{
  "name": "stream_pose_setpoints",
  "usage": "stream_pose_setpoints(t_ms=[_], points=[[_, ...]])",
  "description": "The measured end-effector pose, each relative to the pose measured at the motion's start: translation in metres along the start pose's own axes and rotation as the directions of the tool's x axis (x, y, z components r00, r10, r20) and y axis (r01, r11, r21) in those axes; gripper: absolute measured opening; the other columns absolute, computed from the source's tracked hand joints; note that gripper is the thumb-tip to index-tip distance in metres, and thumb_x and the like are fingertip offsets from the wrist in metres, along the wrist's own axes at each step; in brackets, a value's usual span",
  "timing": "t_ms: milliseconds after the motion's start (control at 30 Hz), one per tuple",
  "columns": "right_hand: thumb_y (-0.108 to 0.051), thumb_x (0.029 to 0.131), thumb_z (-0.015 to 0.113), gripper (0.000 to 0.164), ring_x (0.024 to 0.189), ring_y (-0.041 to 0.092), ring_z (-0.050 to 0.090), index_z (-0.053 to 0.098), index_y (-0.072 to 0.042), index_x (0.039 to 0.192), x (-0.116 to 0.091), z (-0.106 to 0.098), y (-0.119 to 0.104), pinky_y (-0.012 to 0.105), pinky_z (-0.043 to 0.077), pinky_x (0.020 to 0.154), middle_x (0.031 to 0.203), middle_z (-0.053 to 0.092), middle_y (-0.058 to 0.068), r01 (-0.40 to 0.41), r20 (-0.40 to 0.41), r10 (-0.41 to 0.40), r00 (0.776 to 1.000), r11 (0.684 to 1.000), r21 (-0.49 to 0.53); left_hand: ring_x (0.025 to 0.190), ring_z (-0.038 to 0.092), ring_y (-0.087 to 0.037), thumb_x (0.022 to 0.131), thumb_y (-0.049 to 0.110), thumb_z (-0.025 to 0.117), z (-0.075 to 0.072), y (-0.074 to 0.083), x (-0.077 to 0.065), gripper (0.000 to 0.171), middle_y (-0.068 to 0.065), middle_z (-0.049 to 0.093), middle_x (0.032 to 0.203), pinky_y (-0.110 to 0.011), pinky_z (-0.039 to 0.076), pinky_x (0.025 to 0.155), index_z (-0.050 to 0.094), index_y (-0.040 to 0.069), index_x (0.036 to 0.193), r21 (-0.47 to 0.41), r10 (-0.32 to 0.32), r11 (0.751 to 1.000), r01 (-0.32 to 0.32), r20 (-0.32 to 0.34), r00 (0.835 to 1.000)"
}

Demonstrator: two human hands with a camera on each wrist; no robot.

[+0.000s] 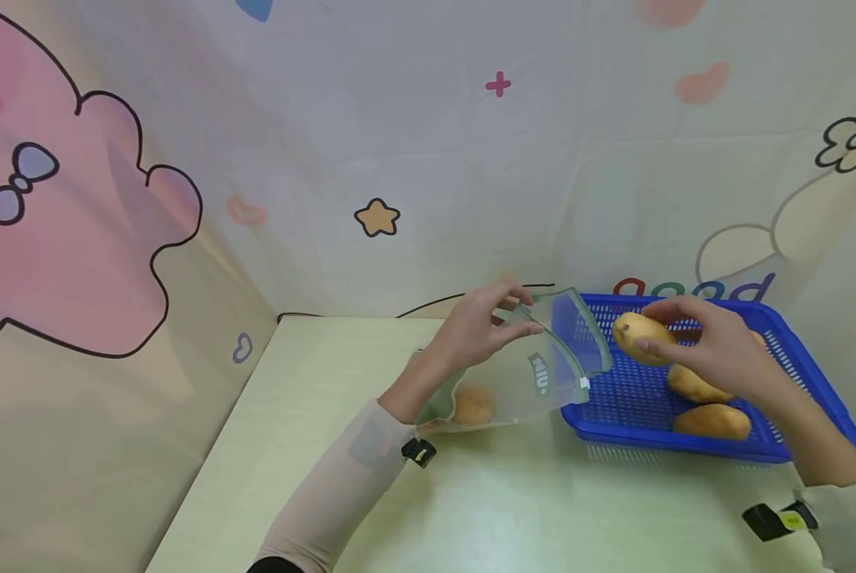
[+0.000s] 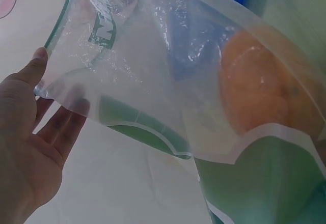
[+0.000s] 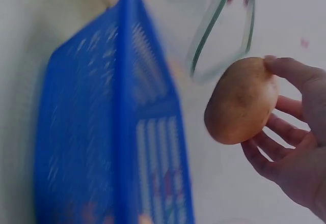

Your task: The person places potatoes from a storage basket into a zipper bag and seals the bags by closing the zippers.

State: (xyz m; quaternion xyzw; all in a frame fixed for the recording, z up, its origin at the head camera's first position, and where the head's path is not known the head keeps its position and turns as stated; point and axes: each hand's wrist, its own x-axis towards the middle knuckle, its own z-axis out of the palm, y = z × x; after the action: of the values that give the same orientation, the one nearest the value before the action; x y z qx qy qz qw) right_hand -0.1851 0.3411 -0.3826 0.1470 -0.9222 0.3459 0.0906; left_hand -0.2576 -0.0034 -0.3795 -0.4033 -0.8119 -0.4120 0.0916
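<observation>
Nearest the head camera, a pale sleeve (image 1: 342, 485) runs up to the left hand (image 1: 479, 325), whose thumb and fingers pinch the rim of a clear plastic zip bag with green trim (image 1: 506, 364). The bag's mouth faces right and overlaps the left edge of a blue perforated plastic basket (image 1: 624, 407). The right hand (image 1: 717, 346) grips a yellow-brown oval potato (image 1: 637, 338) between thumb and fingers; it lies at the fingertips, above the basket and just right of the bag's mouth.

A brown rounded potato (image 1: 474, 406) sits at the bag's far end from the mouth, blurred by the film; whether another lies behind it cannot be told. Two basket potatoes (image 1: 712, 422) show clearly, though the right hand and forearm may hide others; a third (image 1: 760, 338) barely peeks out behind that hand. The right sleeve (image 1: 854, 517) is cut off by the frame edge.

Counted, there are one bag, one basket and five visible potatoes: one gripped, one bagged, three in the basket.
</observation>
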Motion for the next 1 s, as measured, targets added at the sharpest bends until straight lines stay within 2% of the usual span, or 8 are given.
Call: stream_pose_setpoints(t_ms=[100, 167, 233, 367, 567, 733, 833, 1000], points=[[-0.021, 0.099, 0.079, 0.042, 0.113, 0.009, 0.06, 0.066, -0.004, 0.135, 0.011, 0.006, -0.025, 0.003, 0.048, 0.086, 0.13, 0.068, 0.015, 0.035, -0.026, -0.033, 0.999, 0.995, 0.091, 0.115, 0.071, -0.016, 0.096, 0.027, 0.082, 0.002, 0.0, 0.0, 0.032, 0.001, 0.072, 0.119, -0.016, 0.058, 0.086, 0.067, 0.014, 0.121, 0.0, 0.001, 1.0, -0.001, -0.004, 1.0], [-0.02, 0.098, 0.08, 0.041, 0.112, 0.006, 0.06, 0.067, -0.006, 0.135, 0.018, 0.013, -0.039, 0.006, 0.049, 0.088, 0.13, 0.068, 0.012, 0.065, -0.029, -0.062, 0.998, 0.99, 0.124, 0.116, 0.071, -0.016, 0.097, 0.028, 0.082, 0.002, 0.0, 0.001, 0.033, -0.001, 0.073, 0.12, -0.017, 0.058, 0.086, 0.067, 0.013, 0.122, -0.001, -0.001, 1.0, 0.001, -0.004, 1.0], [-0.02, 0.098, 0.08, 0.042, 0.114, 0.014, 0.063, 0.066, -0.006, 0.135, 0.023, 0.019, -0.048, 0.008, 0.051, 0.09, 0.129, 0.068, 0.012, 0.099, -0.018, -0.097, 0.995, 0.985, 0.142, 0.117, 0.071, -0.016, 0.097, 0.028, 0.082, 0.002, 0.001, 0.002, 0.034, -0.002, 0.073, 0.121, -0.018, 0.059, 0.087, 0.067, 0.011, 0.123, -0.005, -0.007, 1.0, 0.007, -0.002, 1.0], [-0.023, 0.098, 0.08, 0.043, 0.117, 0.031, 0.065, 0.066, -0.007, 0.135, 0.029, 0.034, -0.056, 0.015, 0.054, 0.092, 0.129, 0.068, 0.011, 0.105, 0.003, -0.107, 0.994, 0.982, 0.16, 0.117, 0.071, -0.019, 0.097, 0.026, 0.082, 0.002, 0.003, 0.002, 0.036, -0.007, 0.072, 0.123, -0.019, 0.059, 0.088, 0.067, 0.008, 0.124, -0.018, -0.008, 1.0, 0.008, 0.0, 1.0], [-0.022, 0.101, 0.077, 0.041, 0.116, 0.033, 0.064, 0.064, -0.004, 0.135, 0.03, 0.05, -0.055, 0.01, 0.052, 0.089, 0.129, 0.068, 0.014, 0.126, 0.0, -0.129, 0.992, 0.971, 0.201, 0.116, 0.071, -0.023, 0.097, 0.025, 0.081, 0.001, 0.003, 0.001, 0.035, -0.009, 0.072, 0.123, -0.021, 0.06, 0.088, 0.067, 0.006, 0.123, -0.022, -0.008, 1.0, 0.008, 0.007, 1.0], [-0.026, 0.103, 0.073, 0.043, 0.119, 0.033, 0.064, 0.062, -0.004, 0.138, 0.03, 0.057, -0.057, 0.008, 0.05, 0.09, 0.132, 0.067, 0.015, 0.077, 0.039, -0.089, 0.995, 0.967, 0.244, 0.115, 0.071, -0.021, 0.097, 0.026, 0.081, 0.0, 0.004, 0.002, 0.034, -0.007, 0.072, 0.123, -0.02, 0.059, 0.088, 0.066, 0.009, 0.123, -0.012, 0.005, 1.0, -0.005, -0.001, 1.0], [-0.028, 0.104, 0.072, 0.043, 0.121, 0.034, 0.065, 0.061, -0.004, 0.139, 0.027, 0.056, -0.058, 0.008, 0.049, 0.092, 0.133, 0.067, 0.015, 0.055, 0.05, -0.069, 0.996, 0.968, 0.247, 0.115, 0.071, -0.019, 0.097, 0.027, 0.081, 0.0, 0.004, 0.002, 0.034, -0.004, 0.072, 0.122, -0.02, 0.059, 0.089, 0.066, 0.011, 0.123, -0.007, 0.011, 1.0, -0.011, -0.002, 1.0], [-0.023, 0.105, 0.071, 0.037, 0.117, 0.035, 0.067, 0.064, -0.003, 0.136, 0.016, 0.043, -0.052, 0.006, 0.049, 0.09, 0.131, 0.068, 0.017, 0.075, 0.019, -0.081, 0.997, 0.975, 0.207, 0.115, 0.071, -0.02, 0.096, 0.027, 0.082, 0.0, 0.005, 0.002, 0.034, -0.001, 0.072, 0.12, -0.026, 0.062, 0.09, 0.066, 0.013, 0.123, 0.008, 0.016, 1.0, -0.016, -0.001, 1.0]])
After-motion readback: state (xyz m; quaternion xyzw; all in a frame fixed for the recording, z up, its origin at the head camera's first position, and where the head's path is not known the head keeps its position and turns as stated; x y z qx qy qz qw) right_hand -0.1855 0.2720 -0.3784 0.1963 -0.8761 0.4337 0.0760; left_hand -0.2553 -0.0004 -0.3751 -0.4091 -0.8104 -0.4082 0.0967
